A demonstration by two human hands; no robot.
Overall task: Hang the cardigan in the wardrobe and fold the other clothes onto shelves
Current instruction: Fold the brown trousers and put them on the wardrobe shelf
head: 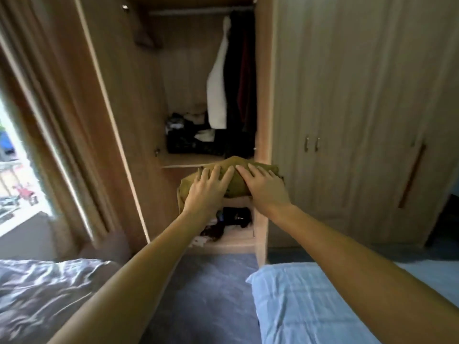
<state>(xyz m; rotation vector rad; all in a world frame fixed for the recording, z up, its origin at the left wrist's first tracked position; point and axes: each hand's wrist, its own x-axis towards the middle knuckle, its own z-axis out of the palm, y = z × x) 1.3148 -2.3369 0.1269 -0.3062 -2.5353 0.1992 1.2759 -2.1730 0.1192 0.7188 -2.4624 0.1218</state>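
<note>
At the far left a window [15,170] shows daylight, with a curtain [49,95] beside it and a grey duvet [49,294] crumpled on a bed below. Next comes the open door [111,95] of the wardrobe [264,95]. Inside, a rail [198,11] runs across the top, and a white garment [218,90] hangs from it, touching dark clothes [241,83] at its right. Under them a dark pile [193,137] sits on the upper shelf [188,161]. The folded olive garment [238,187] lies on the front edge of the middle shelf [238,201], partly jutting out of the wardrobe. The left hand [208,189] rests palm down on its left half, fingers [214,173] straight and slightly spread. The right hand [263,187] lies flat on its right half, fingers [242,171] straight and close together; neither hand curls round the cloth. Below, more dark clothes are jumbled on the bottom shelf [236,238]. Blue carpet [211,294] runs between the beds, a light blue sheet [310,301] covers the right-hand bed, and the closed doors [347,95] carry two small handles [311,144].
</note>
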